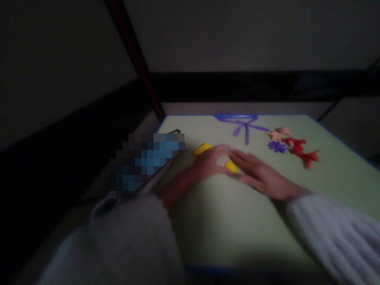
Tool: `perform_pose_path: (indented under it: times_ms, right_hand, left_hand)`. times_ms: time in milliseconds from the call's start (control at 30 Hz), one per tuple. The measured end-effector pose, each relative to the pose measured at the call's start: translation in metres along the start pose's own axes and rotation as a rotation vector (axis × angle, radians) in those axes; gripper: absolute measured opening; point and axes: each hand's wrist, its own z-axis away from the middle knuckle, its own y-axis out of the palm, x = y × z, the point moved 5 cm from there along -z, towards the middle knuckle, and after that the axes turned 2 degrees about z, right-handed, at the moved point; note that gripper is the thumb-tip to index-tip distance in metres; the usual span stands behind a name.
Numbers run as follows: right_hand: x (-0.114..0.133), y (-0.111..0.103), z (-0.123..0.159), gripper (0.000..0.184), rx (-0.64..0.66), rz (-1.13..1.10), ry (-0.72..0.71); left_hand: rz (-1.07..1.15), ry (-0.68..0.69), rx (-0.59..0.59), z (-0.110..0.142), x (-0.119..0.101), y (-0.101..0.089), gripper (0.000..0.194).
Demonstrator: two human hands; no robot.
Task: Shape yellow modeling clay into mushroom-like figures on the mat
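Head view, nearest edge: pale grey sleeves (335,229) come in from both lower corners over a pale green tabletop (219,221) with a blue rim.
Right hand: the right hand (267,180) reaches in with its fingers extended and close together, the thumb slightly apart below them; it has no visible grip on anything.
Left hand: the left hand (209,162) curves into an open C, thumb on the near side, fingers arched on the far side, a clear gap between.
Small yellow piece: the small yellow piece (231,167) lies at the mouth of that C, the left thumb against its near side and the right fingers just beside it. Blur hides whether either hand presses on it.
Fingertips: the two hands meet, or nearly meet, just beyond the piece.
Larger yellow piece: the larger yellow piece (203,149) sits behind the left hand, partly hidden by it.
Left side: a pixelated patch (154,158) with blue tones covers something by the table's edge.
Right side: a red shape (301,150), a purple flower shape (277,147) and peach-coloured shapes (277,134) form a cluster.
Far edge: flat purple strips (246,128) spread out below a blue bar (236,116).
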Motion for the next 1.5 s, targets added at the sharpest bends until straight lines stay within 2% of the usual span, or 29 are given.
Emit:
perform_pose_path:
  times_ms: [167, 467, 667, 867, 967, 1100, 1267, 1500]
  right_hand:
    - [-0.017, -0.009, -0.001, 0.052, -0.166, -0.062, 0.112]
    - [-0.008, -0.011, -0.005, 0.042, -0.168, -0.093, 0.038]
    - [-0.009, -0.011, -0.006, 0.039, -0.187, -0.100, 0.035]
    - [-0.009, -0.011, -0.006, 0.035, -0.215, -0.098, 0.032]
    - [-0.009, -0.011, -0.006, 0.035, -0.213, -0.091, 0.024]
    - [-0.009, -0.010, -0.006, 0.034, -0.210, -0.081, 0.016]
    - [-0.010, -0.010, -0.006, 0.032, -0.217, -0.083, 0.004]
    - [-0.011, -0.007, -0.007, 0.031, -0.208, -0.067, -0.006]
  left_hand:
    - [-0.009, 0.019, 0.096, 0.004, -0.006, 0.000, 0.042]
    - [0.058, 0.041, 0.083, 0.004, -0.008, -0.005, 0.025]
    - [0.227, 0.019, -0.017, 0.003, -0.013, -0.012, 0.005]
    - [0.356, -0.143, -0.096, 0.003, -0.012, -0.013, 0.016]
    - [0.330, -0.079, -0.045, 0.003, -0.017, -0.011, 0.020]
    - [0.230, 0.027, 0.023, 0.005, -0.026, -0.008, 0.016]
    - [0.225, 0.011, 0.008, 0.004, -0.030, -0.005, 0.006]
    - [0.213, 0.011, 0.021, 0.001, -0.027, -0.001, 0.005]
